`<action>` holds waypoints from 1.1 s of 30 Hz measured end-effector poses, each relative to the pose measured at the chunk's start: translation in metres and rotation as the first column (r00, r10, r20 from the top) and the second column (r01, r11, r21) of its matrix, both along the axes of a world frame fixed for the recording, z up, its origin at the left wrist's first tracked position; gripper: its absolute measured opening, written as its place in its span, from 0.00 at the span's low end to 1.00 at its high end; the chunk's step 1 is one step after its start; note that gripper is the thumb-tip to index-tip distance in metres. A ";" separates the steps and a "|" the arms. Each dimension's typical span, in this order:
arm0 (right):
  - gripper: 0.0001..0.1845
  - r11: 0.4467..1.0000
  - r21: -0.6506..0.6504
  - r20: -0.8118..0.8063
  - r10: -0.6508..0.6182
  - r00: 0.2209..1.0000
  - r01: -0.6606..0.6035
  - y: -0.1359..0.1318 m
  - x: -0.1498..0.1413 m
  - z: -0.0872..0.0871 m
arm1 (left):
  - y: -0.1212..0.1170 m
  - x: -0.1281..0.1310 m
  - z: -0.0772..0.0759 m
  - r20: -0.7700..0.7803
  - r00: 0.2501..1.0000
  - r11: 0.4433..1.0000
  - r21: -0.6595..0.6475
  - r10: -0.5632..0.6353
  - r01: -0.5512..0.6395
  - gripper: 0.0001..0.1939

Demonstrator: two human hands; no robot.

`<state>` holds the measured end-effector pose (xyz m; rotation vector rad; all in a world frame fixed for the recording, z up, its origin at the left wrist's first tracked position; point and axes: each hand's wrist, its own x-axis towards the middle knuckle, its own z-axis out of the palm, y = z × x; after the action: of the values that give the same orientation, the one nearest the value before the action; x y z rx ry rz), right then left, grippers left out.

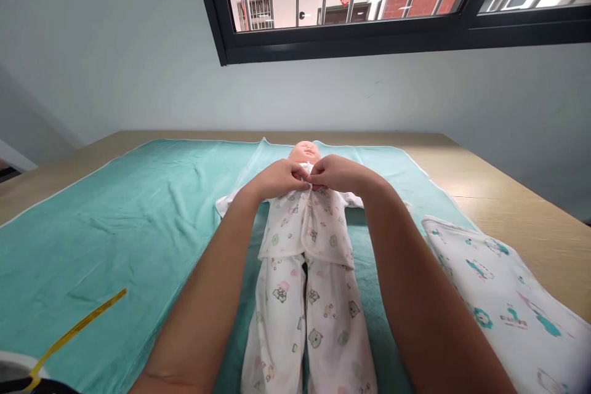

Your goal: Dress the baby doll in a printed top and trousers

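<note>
A baby doll (305, 151) lies on its back on a teal blanket (152, 221), its head toward the wall. It wears a white printed baby jacket (289, 228) and matching trousers (281, 314). My left hand (279, 178) and my right hand (338, 172) meet at the top of the jacket's front, just below the doll's chin. The fingers of both hands are pinched on the jacket's front edges. Any fastener between the fingertips is too small to make out. Below my hands the two front panels lie close together over the doll's body.
A folded white printed cloth (503, 301) lies at the right on the wooden table (489, 191). At the lower left, a yellow strip (78, 332) sticks up beside a white-rimmed object. Behind the table stand a wall and a barred window (341, 43).
</note>
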<state>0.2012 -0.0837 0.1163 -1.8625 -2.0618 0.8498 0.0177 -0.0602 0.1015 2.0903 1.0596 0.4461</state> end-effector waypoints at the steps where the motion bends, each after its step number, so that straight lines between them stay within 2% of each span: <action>1: 0.16 1.000 0.000 -0.001 0.003 1.000 -0.003 0.000 0.001 0.000 | 0.000 0.000 0.000 0.000 1.000 1.000 0.000 0.000 0.000 0.07; 7: 0.14 1.000 0.008 -0.012 0.029 1.000 -0.029 0.000 0.004 -0.002 | -0.001 0.000 0.000 0.016 1.000 1.000 -0.007 0.010 -0.010 0.07; 13: 0.09 1.000 0.013 -0.148 -0.012 0.989 0.014 0.000 0.005 0.000 | -0.004 -0.001 0.003 0.049 0.999 1.000 -0.022 0.002 -0.001 0.08; 18: 0.12 0.999 0.026 -0.193 -0.014 0.981 0.020 -0.001 0.007 0.001 | -0.004 -0.001 0.004 0.025 0.999 0.999 -0.005 -0.033 0.033 0.08; 27: 0.09 0.996 0.043 -0.131 -0.076 0.988 0.082 -0.005 0.006 0.006 | -0.005 -0.002 0.002 0.083 0.996 1.000 -0.013 -0.023 0.024 0.08; 30: 0.08 0.998 0.019 -0.158 -0.055 0.986 0.058 -0.004 0.007 0.005 | -0.003 -0.003 0.000 0.124 0.992 0.999 -0.026 -0.036 0.040 0.09; 33: 0.09 1.000 -0.008 -0.188 0.006 0.982 -0.008 -0.002 0.010 0.002 | -0.001 -0.006 -0.002 0.169 0.985 0.998 -0.057 -0.025 0.035 0.14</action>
<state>0.2107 -0.0858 0.1181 -1.7076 -1.9535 0.9964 0.0120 -0.0614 0.0999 1.9753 0.9305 0.5583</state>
